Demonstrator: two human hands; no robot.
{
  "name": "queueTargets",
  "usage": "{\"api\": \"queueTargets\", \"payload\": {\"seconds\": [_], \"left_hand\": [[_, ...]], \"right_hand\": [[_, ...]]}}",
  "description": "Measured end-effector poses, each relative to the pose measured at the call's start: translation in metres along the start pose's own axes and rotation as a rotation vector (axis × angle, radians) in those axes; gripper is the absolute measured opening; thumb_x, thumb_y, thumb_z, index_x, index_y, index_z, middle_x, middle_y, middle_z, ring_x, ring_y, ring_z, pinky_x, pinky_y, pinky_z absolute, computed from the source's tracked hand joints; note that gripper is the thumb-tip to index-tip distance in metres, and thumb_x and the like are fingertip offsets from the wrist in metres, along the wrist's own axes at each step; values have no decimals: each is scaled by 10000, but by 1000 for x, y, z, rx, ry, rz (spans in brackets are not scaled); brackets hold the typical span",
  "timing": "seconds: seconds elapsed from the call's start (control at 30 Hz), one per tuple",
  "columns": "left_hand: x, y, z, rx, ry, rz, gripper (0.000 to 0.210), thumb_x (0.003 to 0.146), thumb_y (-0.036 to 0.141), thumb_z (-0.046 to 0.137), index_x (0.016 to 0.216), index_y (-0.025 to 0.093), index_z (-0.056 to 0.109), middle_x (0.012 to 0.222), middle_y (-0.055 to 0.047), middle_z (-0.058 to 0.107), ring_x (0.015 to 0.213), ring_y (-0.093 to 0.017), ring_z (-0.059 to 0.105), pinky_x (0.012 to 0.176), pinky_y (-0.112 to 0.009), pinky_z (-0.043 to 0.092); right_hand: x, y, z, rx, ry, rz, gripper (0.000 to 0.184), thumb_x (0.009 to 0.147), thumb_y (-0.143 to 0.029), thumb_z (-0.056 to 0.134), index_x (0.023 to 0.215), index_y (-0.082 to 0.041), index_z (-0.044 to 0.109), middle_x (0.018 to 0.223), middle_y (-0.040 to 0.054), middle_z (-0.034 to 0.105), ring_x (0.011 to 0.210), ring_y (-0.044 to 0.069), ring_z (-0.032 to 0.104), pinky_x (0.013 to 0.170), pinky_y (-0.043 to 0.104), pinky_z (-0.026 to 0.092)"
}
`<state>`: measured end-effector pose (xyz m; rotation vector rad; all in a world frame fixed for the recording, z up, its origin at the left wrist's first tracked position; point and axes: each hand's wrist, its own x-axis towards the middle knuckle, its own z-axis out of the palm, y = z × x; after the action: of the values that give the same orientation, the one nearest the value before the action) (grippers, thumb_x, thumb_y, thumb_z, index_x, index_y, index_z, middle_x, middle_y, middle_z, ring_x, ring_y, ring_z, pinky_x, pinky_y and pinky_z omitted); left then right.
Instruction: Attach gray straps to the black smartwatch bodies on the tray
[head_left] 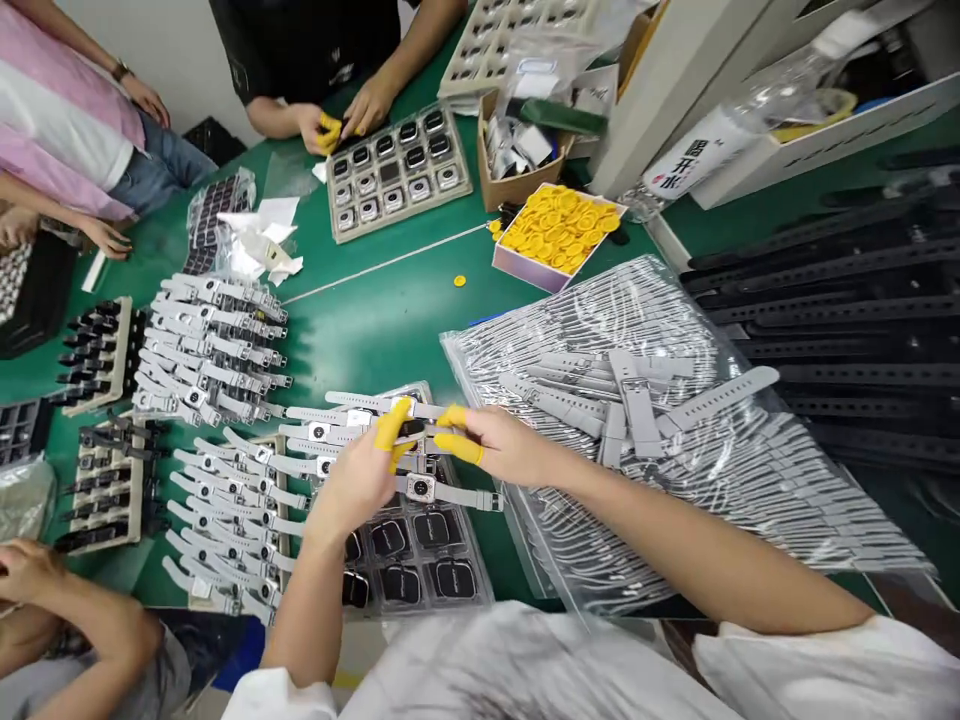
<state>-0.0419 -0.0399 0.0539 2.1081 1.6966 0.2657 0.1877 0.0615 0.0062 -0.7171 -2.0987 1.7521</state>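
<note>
My left hand (366,468), with yellow finger cots on its thumb and fingers, is closed on a smartwatch (412,427) whose dark face shows between the fingertips. My right hand (502,442), also in yellow finger cots, pinches a grey watch strap at the right side of that watch. Fingers partly cover the joint between strap and case. Just below my hands, another grey-strapped watch (421,488) lies back up across a clear tray (480,560). That tray holds several dark square watch faces (401,585), and more strapped watches lie along its upper part.
Right of my hands lies a plastic bag of grey straps (720,500), with loose straps on top. Strapped watches (214,350) fill trays at left. Yellow finger cots (559,228) heap in a box. Across the green table (360,325), a co-worker's hands (367,105) touch a watch tray (405,215).
</note>
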Motion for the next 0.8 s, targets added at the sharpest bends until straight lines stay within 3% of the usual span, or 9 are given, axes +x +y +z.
{"api": "queueTargets", "payload": {"seconds": [0.07,0.2,0.33,0.4,0.47,0.53,0.63,0.8], "left_hand": [[-14,-10,-19,85,-59,-80,635,923,29,400,1531,210,404,1285,-125,694,1087,-269,701,902,-428,613],[-54,-24,-40,294,-91,-95,473,910,13,408,1276,192,647,1174,-125,714,1069,-295,663,945,-475,566],[-98,-28,-41,253,-149,-233,508,898,14,429,1347,190,589,1072,-102,712,978,-258,654,857,-395,569],[-112,-30,-36,155,-199,-273,448,911,25,433,1291,191,604,1059,-84,709,962,-233,657,831,-348,566],[-117,-34,-28,108,-234,-241,381,937,36,433,1198,206,651,1081,-71,707,978,-219,656,860,-335,552],[-115,-40,-18,158,-194,-207,377,953,41,446,1172,227,690,1085,-61,702,976,-213,650,884,-339,535],[-106,-49,-1,286,-44,-218,325,972,90,502,1164,241,716,1061,-65,689,957,-225,635,900,-372,526],[-115,-49,26,373,203,-304,195,1001,206,527,1111,179,686,1154,-143,649,1155,-322,579,1071,-578,454]], "right_hand": [[1,-1,-1,-203,-79,-19,344,1052,-446,463,920,-185,644,643,-27,555,547,139,463,544,282,302],[-4,-12,14,-591,-120,-151,338,1065,-368,461,921,-172,695,880,68,693,688,183,591,571,297,330],[-23,-33,49,-841,-154,-231,298,1046,-272,486,891,-160,714,964,108,702,766,224,668,581,311,405],[-30,-40,67,-891,-192,-233,175,989,-149,535,966,-153,708,965,107,716,785,232,693,585,313,445],[-33,-43,81,-930,-210,-196,209,921,-44,565,1062,-136,687,963,112,729,830,245,715,607,314,488],[-30,-42,91,-969,-205,-128,267,896,3,562,1107,-120,670,976,128,737,885,262,728,642,322,525],[-26,-38,98,-1008,-168,-43,244,934,-12,527,1094,-122,675,1036,149,738,957,280,729,684,337,562],[-56,-31,99,-925,92,10,207,1008,-220,511,1080,-142,688,1096,174,708,1033,322,700,762,402,605]]}}
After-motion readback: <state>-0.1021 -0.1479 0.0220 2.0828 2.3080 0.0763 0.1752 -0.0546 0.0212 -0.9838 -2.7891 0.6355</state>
